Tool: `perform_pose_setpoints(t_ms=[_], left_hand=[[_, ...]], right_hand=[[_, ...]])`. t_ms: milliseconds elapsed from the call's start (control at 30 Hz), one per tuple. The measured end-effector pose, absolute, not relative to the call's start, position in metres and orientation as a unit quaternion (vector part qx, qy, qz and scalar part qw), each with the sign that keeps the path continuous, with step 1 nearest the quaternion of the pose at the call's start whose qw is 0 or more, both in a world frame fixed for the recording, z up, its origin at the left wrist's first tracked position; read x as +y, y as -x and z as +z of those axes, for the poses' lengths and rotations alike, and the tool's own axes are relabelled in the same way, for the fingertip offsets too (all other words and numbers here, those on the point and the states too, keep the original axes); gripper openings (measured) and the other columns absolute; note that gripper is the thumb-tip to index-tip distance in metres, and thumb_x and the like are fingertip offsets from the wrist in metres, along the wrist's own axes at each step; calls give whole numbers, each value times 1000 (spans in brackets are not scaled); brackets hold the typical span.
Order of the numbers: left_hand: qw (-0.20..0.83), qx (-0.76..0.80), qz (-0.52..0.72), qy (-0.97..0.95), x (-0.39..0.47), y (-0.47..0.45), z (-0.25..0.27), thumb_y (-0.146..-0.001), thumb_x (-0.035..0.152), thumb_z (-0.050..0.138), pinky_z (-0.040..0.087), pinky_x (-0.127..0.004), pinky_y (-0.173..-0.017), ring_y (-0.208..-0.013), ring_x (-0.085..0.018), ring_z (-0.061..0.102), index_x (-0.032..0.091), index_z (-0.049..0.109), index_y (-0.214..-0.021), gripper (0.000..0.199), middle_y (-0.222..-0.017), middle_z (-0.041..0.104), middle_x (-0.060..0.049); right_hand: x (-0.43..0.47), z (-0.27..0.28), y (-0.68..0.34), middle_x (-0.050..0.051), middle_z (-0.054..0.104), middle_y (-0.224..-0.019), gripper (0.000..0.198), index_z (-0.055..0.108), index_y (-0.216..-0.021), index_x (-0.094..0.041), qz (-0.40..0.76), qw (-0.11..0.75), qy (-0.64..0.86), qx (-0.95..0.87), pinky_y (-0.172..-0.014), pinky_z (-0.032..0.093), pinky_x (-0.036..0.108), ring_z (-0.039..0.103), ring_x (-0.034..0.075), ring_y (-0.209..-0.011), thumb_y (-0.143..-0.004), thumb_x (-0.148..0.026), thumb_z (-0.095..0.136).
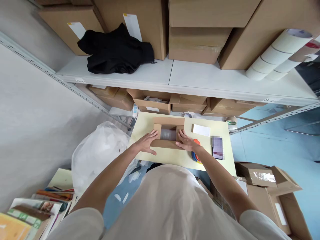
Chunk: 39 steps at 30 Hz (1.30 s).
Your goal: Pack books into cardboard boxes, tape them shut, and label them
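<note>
A small cardboard box (168,144) sits on the pale yellow table with its long flaps folded outward. Something wrapped in clear plastic (168,134) shows inside it. My left hand (147,141) rests at the box's left end, fingers stretched over the short flap and thumb apart. At the opposite end, my right hand (185,141) lies with spread fingers on the right short flap. Partly hidden under my right forearm is an orange and blue round item (195,156), possibly a tape dispenser.
On the table (205,146) lie a white flat box (201,130) and a phone (217,147). Behind stands a shelf (200,78) with cartons, tape rolls (277,55) and a black garment (117,50). A plastic bag (100,153) is left; open cartons (265,186) lie right.
</note>
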<state>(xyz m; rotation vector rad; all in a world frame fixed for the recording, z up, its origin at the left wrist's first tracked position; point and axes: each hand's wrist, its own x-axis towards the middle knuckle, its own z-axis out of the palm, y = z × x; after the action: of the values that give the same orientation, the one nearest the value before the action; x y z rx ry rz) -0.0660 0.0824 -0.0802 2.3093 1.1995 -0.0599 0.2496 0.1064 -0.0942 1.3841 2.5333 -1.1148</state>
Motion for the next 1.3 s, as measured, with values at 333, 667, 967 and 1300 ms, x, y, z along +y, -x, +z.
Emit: perform_pose_setpoints(t_ms=[333,667,967,1300], left_hand=[[247,525,129,-804,57,78,-113,-89,52,41,36,-36,-109,-133,-22,39,17,48,-133,56,-146,40,-11],[310,628,301,-647,63,55,-112,-86,44,48,50,-38,-92,-106,-22,63,20,61,-97,29,-112,68,-10],[318,723,377,-484,89,37,-131,-76,29,61,54,-33,-77,-83,-16,65,15,44,-126,55,-115,59,-13],[347,747,283,-491,86,15,-126,-79,46,60,39,-45,-103,-128,-33,44,16,34,-140,73,-137,50,-16]], right_hand=[[79,-112,-299,9,7,-156,77,13,-149,-18,-324,-78,-375,865,-113,25,44,18,25,-142,-84,-35,50],[106,-98,-274,9,61,-123,41,69,-103,-21,-270,-102,-452,844,-100,42,39,55,23,-116,-93,-43,36],[129,-115,-248,13,48,-125,54,45,-125,-21,-327,-186,-660,650,-75,52,38,64,21,-88,-76,-40,58],[170,-80,-249,15,13,-153,109,-4,-148,-19,-263,-144,-565,769,-107,30,46,22,32,-138,-68,-39,68]])
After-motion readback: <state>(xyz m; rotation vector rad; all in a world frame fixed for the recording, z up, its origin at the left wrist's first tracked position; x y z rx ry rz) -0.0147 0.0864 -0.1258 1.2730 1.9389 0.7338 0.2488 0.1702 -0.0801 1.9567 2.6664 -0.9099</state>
